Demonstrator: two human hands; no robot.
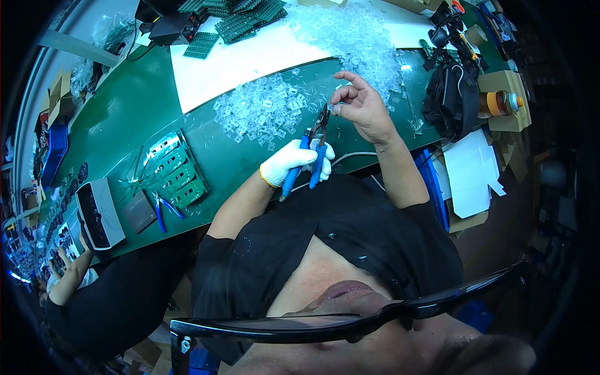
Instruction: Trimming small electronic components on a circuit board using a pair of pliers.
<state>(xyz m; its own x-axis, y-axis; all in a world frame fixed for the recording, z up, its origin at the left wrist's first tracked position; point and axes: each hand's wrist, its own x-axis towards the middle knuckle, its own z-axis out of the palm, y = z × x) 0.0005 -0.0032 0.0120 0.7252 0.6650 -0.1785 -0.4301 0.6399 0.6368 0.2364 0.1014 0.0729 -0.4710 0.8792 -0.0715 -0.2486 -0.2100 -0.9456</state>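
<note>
In a white glove, my left hand is wrapped around the blue grips of a pair of cutting pliers, whose dark jaws point away from me. My bare right hand pinches a small clear plastic piece right at the jaws; fingertips and tool partly hide it. The right hand's other fingers are curled and raised. Left of the jaws lies a heap of clear square plastic pieces on the green table. A larger pile of clear plastic parts spreads beyond my right hand.
Green circuit boards and blue-handled pliers lie on the left. A white sheet bears stacked green panels. On the right are a black bag and an amber jar. A co-worker's hand shows far left.
</note>
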